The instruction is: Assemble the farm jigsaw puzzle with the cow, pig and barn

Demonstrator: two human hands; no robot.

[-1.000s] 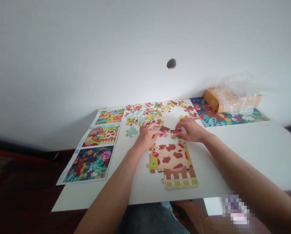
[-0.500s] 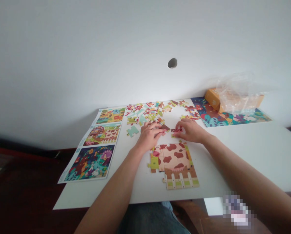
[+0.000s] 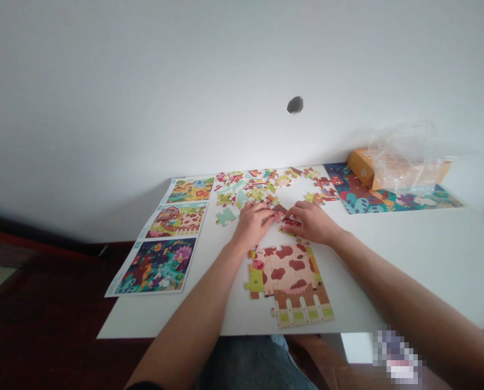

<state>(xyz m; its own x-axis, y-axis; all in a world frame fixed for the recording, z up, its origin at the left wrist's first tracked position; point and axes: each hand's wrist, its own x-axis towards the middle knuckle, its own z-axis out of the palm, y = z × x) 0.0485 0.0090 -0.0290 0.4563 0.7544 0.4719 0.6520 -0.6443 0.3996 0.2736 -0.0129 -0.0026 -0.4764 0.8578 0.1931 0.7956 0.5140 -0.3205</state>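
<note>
1. The person's left hand (image 3: 252, 226) and right hand (image 3: 311, 223) sit just beyond the partly built cow jigsaw puzzle (image 3: 286, 284), a pink cow with brown spots above a white picket fence, lying flat on the white desk (image 3: 408, 249).
2. Left grip: fingers curled, tips at a small pink cardboard puzzle piece (image 3: 280, 215). Right grip: fingers curled, tips on a small dark red cardboard puzzle piece (image 3: 291, 222). Both look closed, but the pieces are small and partly hidden, so cannot tell if either is pinched.
3. Both small pieces are off the cow jigsaw puzzle, just beyond its top edge.
4. Further beyond it: a scattered heap of multicoloured cardboard puzzle pieces (image 3: 246, 187). A pale teal puzzle piece (image 3: 226, 216) lies apart, up and left of it.
5. Left of it: a dark printed picture sheet (image 3: 156, 265), with two more above. Far right: an orange cardboard box (image 3: 359, 167) and a clear plastic bag (image 3: 404, 157).
6. Risk: the hands work close to the joined pieces, so a dragging wrist could shift them apart. Forcing a mismatched tab could bend the thin cardboard.
</note>
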